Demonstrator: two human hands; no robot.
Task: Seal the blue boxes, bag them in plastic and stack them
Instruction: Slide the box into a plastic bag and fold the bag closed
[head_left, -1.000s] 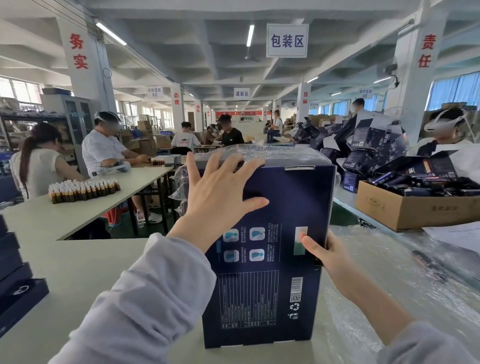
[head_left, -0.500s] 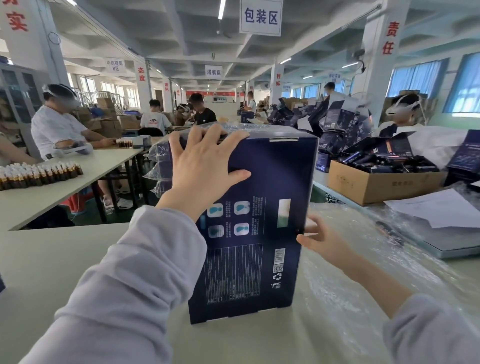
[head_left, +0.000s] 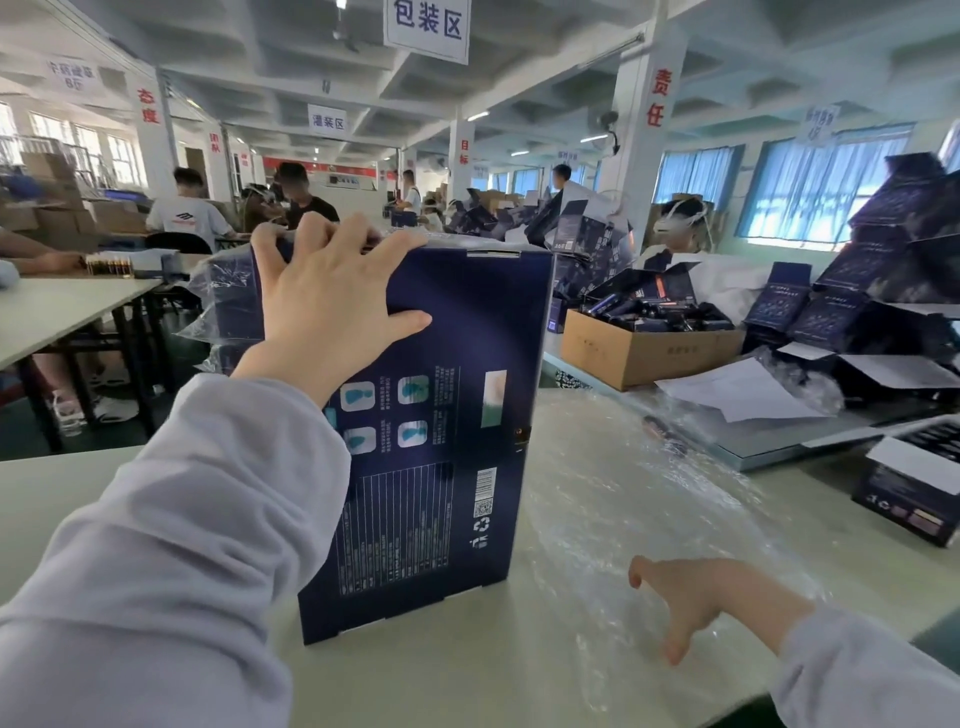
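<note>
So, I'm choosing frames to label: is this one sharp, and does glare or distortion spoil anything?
Head view: print on the blue box is fairly sharp, and light glares off the clear plastic; head view again: wide-angle bending leans the pillar, and the far left sign is smeared.

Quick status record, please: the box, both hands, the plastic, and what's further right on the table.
blue box: upright on the table, top closed
clear plastic: spread on the table right of the box; some bunched behind its left side
left hand: grips the box's top edge, fingers curled over it
right hand: off the box, fingers down on the clear plastic
cardboard carton: beyond the plastic, holds dark items
</note>
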